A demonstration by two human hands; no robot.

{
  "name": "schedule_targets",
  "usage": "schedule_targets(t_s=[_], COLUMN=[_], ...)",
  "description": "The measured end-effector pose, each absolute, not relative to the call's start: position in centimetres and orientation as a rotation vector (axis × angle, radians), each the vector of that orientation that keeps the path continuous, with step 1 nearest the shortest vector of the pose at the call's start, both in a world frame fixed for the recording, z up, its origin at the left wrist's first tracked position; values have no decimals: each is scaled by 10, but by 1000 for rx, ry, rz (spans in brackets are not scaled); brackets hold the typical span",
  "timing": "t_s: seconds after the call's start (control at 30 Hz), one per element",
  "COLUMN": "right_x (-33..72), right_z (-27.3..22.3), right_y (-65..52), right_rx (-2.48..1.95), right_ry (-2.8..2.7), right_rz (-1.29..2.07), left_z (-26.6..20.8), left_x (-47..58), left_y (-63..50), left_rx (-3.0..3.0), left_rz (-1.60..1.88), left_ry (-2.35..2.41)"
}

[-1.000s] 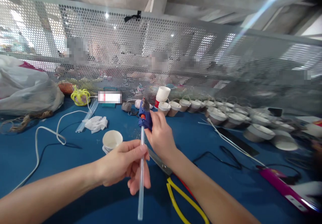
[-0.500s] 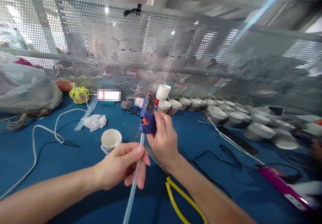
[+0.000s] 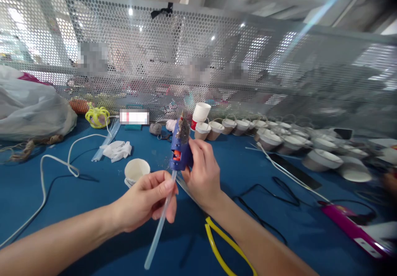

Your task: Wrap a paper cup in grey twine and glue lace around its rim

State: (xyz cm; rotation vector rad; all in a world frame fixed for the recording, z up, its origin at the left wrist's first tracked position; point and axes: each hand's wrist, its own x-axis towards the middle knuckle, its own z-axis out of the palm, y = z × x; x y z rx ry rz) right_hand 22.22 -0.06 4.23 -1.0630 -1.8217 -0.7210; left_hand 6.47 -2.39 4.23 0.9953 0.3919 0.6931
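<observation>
A blue hot glue gun (image 3: pixel 180 150), its nozzle end crusted with grey residue, points away from me. My right hand (image 3: pixel 203 170) is closed around its handle, which the fingers mostly hide. With thumb and fingertips my left hand (image 3: pixel 156 195) pinches a long translucent glue stick (image 3: pixel 159 234) close behind the gun. The stick's upper end meets the back of the gun; its free end hangs toward me. Under my right wrist lie yellow-handled scissors or pliers (image 3: pixel 221 247), partly covered. Left of the gun stands a small stack of white cups (image 3: pixel 137 172).
Many small pots with white rims (image 3: pixel 291 143) crowd the back right. A phone (image 3: pixel 293 170), cables and a magenta power strip (image 3: pixel 353 228) lie at right. Spare glue sticks (image 3: pixel 104 146), a crumpled tissue (image 3: pixel 118 150) and a white cable lie left. A perforated metal screen (image 3: pixel 149 61) stands behind.
The glue stick sits further forward, its free end now showing within view. My left hand has moved slightly up toward the gun, and the gun has shifted slightly down.
</observation>
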Motion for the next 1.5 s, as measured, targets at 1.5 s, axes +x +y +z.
schedule_targets(t_s=[1.5], right_x=[231], right_z=[51], right_y=[-13], right_rx=[-1248], right_ry=[-1229], right_rz=[1184], left_z=[-24], left_x=[-33], left_y=[50], left_rx=[1833], left_rz=[632], left_ry=[900])
